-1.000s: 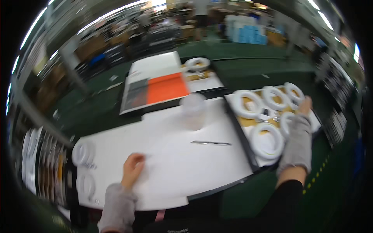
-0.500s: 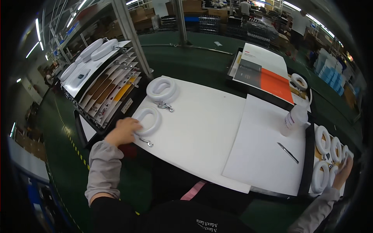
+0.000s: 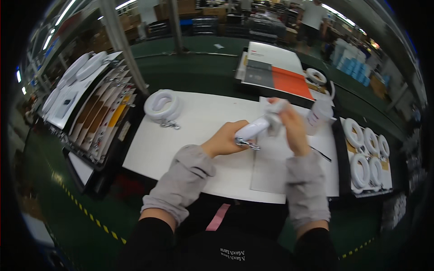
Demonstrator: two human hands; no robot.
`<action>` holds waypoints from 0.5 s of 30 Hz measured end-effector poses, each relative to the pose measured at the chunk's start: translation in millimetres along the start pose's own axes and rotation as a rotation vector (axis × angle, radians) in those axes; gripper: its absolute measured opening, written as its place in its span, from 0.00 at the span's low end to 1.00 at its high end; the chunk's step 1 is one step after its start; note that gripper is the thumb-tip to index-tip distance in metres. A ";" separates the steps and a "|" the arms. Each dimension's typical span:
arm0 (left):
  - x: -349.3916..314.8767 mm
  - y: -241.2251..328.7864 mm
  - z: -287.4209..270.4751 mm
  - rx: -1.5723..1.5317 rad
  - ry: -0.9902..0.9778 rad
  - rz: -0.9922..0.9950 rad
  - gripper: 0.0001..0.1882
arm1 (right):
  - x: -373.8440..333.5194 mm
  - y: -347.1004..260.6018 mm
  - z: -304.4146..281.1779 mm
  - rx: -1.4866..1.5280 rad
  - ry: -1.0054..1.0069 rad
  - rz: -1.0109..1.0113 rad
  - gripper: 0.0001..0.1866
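Observation:
My left hand [image 3: 224,139] is closed around a glossy white ring [image 3: 254,129], held tilted above the middle of the white table. A silver snap hook [image 3: 247,144] hangs from the ring on its near side. My right hand [image 3: 295,128], smeared by motion, is closed on a pale, soft piece that looks like a cloth [image 3: 274,125], up against the ring's right end. Its fingertips partly cover that end. More white rings [image 3: 159,118], stacked with their hooks beside them, lie at the table's far left corner.
A rack of cards and hooks [image 3: 97,113] stands left of the table. To the right are a clear bottle [image 3: 319,115], a craft knife [image 3: 322,154] and a tray with several white rings [image 3: 360,171]. Behind lies a grey-and-orange sheet [image 3: 289,82] on a box.
My left hand has picked up the near ring from the table's left side and brought it to the middle. From the right tray, my right hand has come over to meet it.

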State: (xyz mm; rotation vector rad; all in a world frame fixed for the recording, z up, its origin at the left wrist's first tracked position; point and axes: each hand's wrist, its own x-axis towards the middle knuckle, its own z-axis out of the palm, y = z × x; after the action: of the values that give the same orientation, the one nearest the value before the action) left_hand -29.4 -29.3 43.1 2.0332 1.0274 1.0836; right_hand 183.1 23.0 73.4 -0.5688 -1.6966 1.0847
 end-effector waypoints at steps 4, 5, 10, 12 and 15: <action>20.2 -40.1 49.9 -0.169 0.128 0.028 0.14 | 7.6 50.5 7.7 -0.836 0.374 -0.326 0.20; 21.9 -37.8 50.6 -0.051 0.117 0.015 0.12 | -0.6 54.0 14.4 -1.055 0.358 -0.455 0.22; 10.2 -41.4 41.6 -0.069 0.081 0.007 0.13 | -11.3 51.4 29.4 -0.838 0.194 -0.437 0.09; 12.0 -24.9 40.5 -0.153 0.070 0.039 0.14 | -1.7 54.4 4.5 -0.417 0.318 0.002 0.11; 9.5 -25.1 43.4 -0.257 0.121 0.079 0.22 | -6.3 76.8 -8.7 -0.385 0.254 0.058 0.16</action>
State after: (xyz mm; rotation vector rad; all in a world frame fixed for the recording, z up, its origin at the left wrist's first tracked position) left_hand 2.8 -14.9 6.3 1.8325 0.8230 1.3222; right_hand 184.3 58.9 4.6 -0.9620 -1.6771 0.6899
